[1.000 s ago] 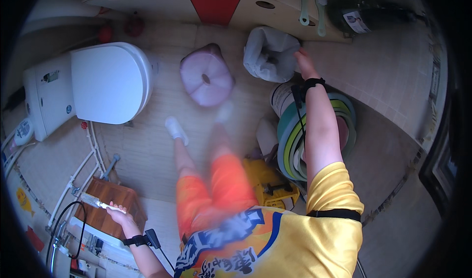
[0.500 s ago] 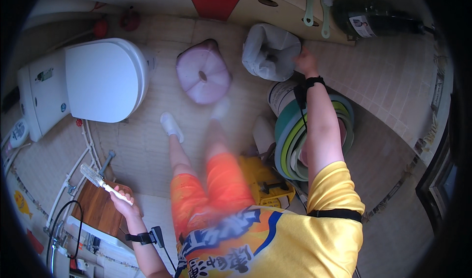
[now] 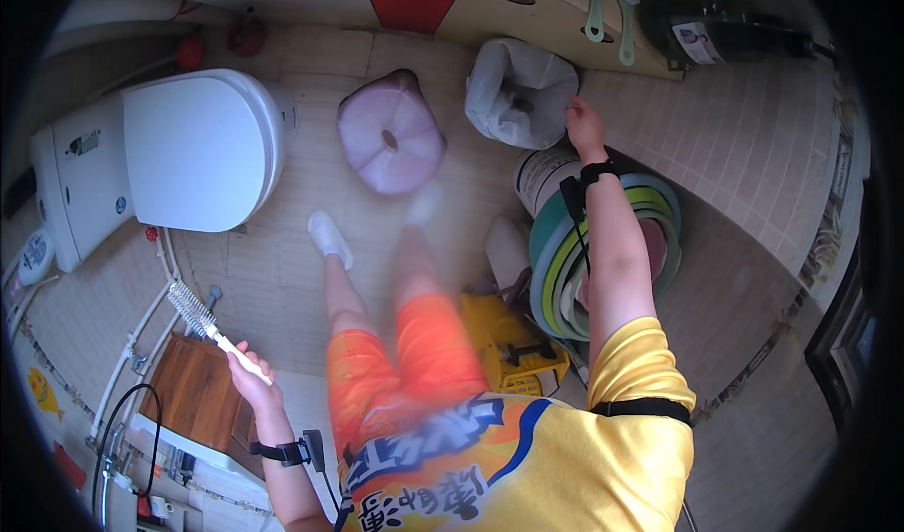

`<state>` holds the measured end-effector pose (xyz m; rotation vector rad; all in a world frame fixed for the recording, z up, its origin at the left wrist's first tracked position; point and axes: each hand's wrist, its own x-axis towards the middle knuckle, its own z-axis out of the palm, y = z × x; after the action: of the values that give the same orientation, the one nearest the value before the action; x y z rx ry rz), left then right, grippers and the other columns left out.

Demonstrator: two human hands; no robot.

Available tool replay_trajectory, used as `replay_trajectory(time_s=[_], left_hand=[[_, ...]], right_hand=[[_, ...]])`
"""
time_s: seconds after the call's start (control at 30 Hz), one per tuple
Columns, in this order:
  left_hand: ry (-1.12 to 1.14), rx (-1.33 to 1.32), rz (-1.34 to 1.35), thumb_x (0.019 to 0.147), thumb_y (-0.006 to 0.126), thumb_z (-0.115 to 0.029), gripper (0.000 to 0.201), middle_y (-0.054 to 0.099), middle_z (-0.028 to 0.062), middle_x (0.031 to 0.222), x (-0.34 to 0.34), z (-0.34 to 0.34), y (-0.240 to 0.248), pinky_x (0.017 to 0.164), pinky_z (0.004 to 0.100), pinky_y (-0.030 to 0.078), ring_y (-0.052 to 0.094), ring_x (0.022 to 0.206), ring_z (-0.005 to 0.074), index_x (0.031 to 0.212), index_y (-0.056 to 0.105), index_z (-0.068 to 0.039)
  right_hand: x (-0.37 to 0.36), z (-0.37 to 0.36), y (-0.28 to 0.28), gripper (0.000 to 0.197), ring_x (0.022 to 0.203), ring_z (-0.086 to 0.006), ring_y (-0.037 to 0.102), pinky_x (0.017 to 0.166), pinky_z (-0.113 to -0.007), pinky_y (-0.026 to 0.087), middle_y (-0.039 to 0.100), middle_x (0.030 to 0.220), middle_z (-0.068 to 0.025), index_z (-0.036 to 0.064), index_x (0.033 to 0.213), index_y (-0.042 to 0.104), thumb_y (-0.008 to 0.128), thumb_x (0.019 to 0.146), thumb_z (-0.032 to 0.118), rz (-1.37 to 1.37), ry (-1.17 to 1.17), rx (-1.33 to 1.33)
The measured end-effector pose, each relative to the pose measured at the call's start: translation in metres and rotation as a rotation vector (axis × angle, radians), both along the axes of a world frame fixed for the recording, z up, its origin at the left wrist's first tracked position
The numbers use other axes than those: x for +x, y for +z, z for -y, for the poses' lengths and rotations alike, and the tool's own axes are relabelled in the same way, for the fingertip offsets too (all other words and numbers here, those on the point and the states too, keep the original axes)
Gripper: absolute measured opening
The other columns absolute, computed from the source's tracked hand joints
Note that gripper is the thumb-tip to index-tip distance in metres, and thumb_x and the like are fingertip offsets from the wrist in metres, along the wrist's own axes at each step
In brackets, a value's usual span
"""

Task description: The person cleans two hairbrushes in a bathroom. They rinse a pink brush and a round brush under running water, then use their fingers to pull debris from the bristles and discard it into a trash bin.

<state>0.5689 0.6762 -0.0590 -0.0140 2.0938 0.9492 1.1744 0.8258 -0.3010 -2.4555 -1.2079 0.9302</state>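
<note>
A white-handled round hairbrush (image 3: 218,334) is gripped in my left hand (image 3: 250,374), its bristle end pointing up and to the left, above a brown wooden cabinet top. My right hand (image 3: 586,127) is stretched far forward, at the right rim of a bin (image 3: 490,89) lined with a pale plastic bag. Its fingers are drawn together over the bin's edge; whether something small is between them does not show. Dark material, hard to make out, lies inside the bin.
A white toilet (image 3: 198,151) with its lid down stands on the left. A pinkish stool (image 3: 391,137) sits ahead of my feet. Nested basins (image 3: 556,278), a white bucket (image 3: 541,179) and a yellow plastic object (image 3: 513,344) are at the right. Two green-handled brushes (image 3: 595,9) lie on the far ledge.
My left hand has shifted slightly to the right with the hairbrush, which has turned more upright. My right hand stays by the bin rim, its fingers now more drawn together.
</note>
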Motion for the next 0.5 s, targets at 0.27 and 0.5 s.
replay_trajectory(time_s=[0.27,0.5], left_hand=[[-0.064,-0.030,0.053,0.091,0.034,-0.038,0.034,0.041,-0.0025,0.060,0.011,-0.001,0.001,0.031,0.0202,0.022,0.034,0.038,0.0059,0.097,0.049,-0.008],[-0.112,-0.038,0.062,0.092,0.033,-0.037,0.033,0.041,-0.0022,0.061,0.018,0.003,0.000,0.030,0.0204,0.022,0.034,0.037,0.0062,0.098,0.048,-0.008]], right_hand=[[-0.018,-0.001,0.016,0.072,0.100,-0.0294,0.054,0.085,-0.035,0.042,0.055,0.105,-0.0209,0.0026,0.124,0.041,0.071,0.062,0.025,0.116,0.056,0.173],[-0.033,-0.006,0.025,0.094,0.117,-0.0303,0.041,0.094,-0.033,0.036,0.040,0.126,-0.0247,-0.0035,0.130,0.027,0.079,0.058,0.028,-0.128,-0.202,0.161]])
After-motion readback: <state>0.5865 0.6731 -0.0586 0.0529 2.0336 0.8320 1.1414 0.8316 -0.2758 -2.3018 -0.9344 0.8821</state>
